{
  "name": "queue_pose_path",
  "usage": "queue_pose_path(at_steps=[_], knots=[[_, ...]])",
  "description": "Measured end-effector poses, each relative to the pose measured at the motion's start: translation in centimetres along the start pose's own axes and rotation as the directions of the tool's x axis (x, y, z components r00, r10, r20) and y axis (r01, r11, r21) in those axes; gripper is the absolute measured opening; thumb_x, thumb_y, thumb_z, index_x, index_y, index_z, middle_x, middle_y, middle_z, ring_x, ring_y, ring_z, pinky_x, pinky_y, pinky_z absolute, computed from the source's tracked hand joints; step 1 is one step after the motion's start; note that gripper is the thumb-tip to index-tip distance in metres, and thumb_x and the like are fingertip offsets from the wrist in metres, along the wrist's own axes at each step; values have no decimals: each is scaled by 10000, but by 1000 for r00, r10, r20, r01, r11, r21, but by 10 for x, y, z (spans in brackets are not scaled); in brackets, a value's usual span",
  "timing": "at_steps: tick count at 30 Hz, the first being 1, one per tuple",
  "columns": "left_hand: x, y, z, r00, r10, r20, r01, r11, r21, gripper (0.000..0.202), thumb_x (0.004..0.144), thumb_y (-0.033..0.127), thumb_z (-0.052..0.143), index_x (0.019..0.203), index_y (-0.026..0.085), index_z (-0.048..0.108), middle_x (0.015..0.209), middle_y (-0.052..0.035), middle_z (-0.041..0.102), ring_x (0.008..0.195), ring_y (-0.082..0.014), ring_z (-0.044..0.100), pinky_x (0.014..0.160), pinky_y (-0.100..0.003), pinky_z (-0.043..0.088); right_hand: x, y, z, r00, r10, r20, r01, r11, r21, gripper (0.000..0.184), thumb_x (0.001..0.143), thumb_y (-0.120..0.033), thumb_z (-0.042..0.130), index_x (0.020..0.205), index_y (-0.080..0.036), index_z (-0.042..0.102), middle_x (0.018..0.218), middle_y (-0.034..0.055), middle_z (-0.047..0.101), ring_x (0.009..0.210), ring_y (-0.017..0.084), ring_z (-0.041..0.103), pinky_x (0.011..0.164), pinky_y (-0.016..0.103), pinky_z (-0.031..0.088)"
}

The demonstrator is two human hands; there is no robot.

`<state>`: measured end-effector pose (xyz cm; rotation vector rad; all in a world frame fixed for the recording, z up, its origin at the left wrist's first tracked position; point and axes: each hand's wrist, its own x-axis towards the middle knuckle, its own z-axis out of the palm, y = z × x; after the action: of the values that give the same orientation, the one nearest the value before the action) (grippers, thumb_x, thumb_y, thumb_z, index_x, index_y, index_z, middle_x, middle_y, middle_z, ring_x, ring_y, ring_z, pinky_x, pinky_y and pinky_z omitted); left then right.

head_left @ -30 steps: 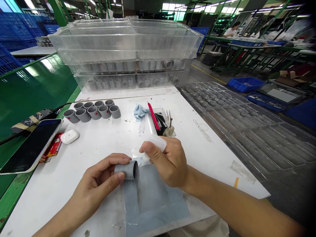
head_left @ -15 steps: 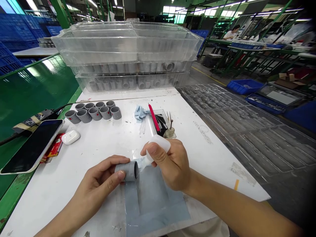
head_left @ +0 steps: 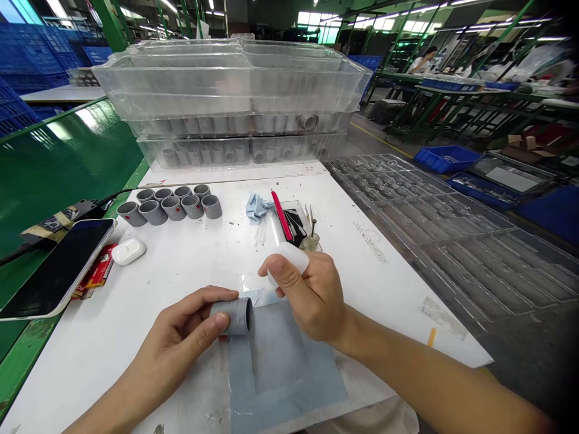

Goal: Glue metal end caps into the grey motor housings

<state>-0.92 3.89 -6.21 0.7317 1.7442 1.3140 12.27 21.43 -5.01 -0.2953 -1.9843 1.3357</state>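
Your left hand (head_left: pixel 174 343) closed around grey PVC coupling (head_left: pixel 233 316), over edge of blue-grey mat (head_left: pixel 284 377); your right hand (head_left: pixel 312 298) pinching white squeeze bottle (head_left: pixel 289 259), now lifted away, coupling mouth uncovered.

Your pipe coupling (head_left: pixel 233 316) at lower centre is plain grey, and the row of couplings (head_left: pixel 174 207) at centre left matches it, each with a small red mark. Your squeeze bottle (head_left: pixel 289 259) is milky white. Below it, you have a blue-grey mat (head_left: pixel 289 367) with paler streaks on a white tabletop (head_left: pixel 99 343). Beyond lie a red pen (head_left: pixel 281 215) and a pale blue cloth (head_left: pixel 256 208); blue crates (head_left: pixel 31 48) fill the upper left.
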Motion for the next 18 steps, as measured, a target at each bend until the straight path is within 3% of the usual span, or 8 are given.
queue_pose_path(at_steps=[4,10,15,18], knots=[[0,1,1,1000,1,2,-1,1000,-8,298,884,546,696,1084,334,758,884,10,681,742,-154,594,727,-217,540,-1,1,-1,1000,-5,-10,5,1000,4,448,1031,-466,512,788,-151,717,520,-29,467,494,101,521,458,240,405],[-1,1,1,999,-38,12,38,999,23,383,889,592,663,1116,293,739,839,2,708,716,-163,612,710,-239,506,0,-2,-2,999,-17,-38,18,999,42,450,1019,-482,533,785,-150,727,541,-12,526,501,104,544,452,239,425],[-1,2,0,997,-50,54,50,999,0,513,917,634,589,1259,256,645,683,-6,724,632,-171,565,678,-262,473,8,-8,-15,987,-11,-162,41,982,184,444,1006,-507,557,794,-167,747,704,29,678,541,89,566,469,223,461],[0,-1,2,1000,-31,1,31,998,-59,450,874,532,714,1242,283,643,823,-8,741,693,-164,573,680,-245,473,11,-8,-23,965,-65,-256,116,975,188,427,1021,-476,549,777,-186,745,704,18,683,540,82,561,480,220,461]])
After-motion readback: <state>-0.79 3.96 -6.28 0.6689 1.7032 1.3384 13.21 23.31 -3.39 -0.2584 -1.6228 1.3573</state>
